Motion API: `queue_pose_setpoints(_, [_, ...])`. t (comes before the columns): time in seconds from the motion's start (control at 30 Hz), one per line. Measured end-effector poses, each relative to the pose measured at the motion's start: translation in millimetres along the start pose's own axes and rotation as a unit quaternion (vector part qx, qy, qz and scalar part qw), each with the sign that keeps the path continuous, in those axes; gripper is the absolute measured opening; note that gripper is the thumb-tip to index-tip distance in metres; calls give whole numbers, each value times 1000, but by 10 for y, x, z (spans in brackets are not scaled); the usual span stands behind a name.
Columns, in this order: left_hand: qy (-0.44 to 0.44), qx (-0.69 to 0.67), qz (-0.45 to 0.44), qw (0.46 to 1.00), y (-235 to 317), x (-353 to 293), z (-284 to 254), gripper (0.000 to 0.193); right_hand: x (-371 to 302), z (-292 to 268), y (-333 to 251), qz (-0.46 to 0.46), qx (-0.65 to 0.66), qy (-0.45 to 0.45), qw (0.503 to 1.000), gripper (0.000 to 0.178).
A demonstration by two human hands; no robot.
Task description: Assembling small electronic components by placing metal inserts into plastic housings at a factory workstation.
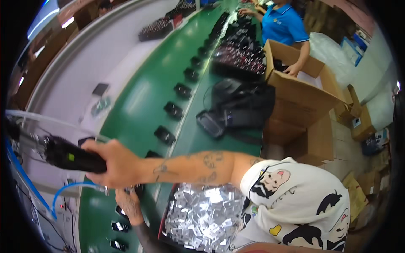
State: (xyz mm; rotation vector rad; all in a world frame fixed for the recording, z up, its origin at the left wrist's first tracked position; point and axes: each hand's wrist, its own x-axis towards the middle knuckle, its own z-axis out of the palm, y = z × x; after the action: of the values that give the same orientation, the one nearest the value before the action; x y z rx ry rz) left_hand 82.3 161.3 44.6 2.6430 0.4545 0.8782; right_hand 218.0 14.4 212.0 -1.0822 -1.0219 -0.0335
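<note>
My right hand (116,162) is wrapped round the handle of a black powered screwdriver (74,156), held level above the green belt. The tool points left, and a blue air hose (69,185) curves beneath it. Under my right wrist, my left hand (130,205) reaches up from a dark sleeve. Its fingers are mostly hidden behind the right hand, near a dark part on the belt, so their grip cannot be made out. Small black housings (164,135) stand in a row along the green conveyor belt (139,97).
A bin of shiny metal brackets (202,215) lies below my right forearm. Beyond it are a black bag (242,103), a tray of dark parts (240,55) and an open cardboard box (299,92). A co-worker in a blue shirt (284,25) reaches into that box.
</note>
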Motion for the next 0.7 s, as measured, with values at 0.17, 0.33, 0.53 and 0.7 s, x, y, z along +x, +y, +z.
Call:
queue_pose_setpoints(0.17, [15, 11, 2, 1000, -33, -15, 228, 20, -18, -73, -47, 10, 35, -8, 999, 34])
queue_pose_setpoints(0.33, [6, 8, -15, 1000, 67, -3, 203, 19, -47, -84, -94, 17, 50, -9, 999, 32])
queue_pose_setpoints(0.53, [-6, 65, -77, 995, -142, 44, 153, 22, -33, -101, -82, 13, 31, -12, 999, 30])
queue_pose_setpoints(0.7, [154, 198, 128, 959, 399, 243, -43, 31, 10, -137, -33, -11, -28, -4, 1000, 33])
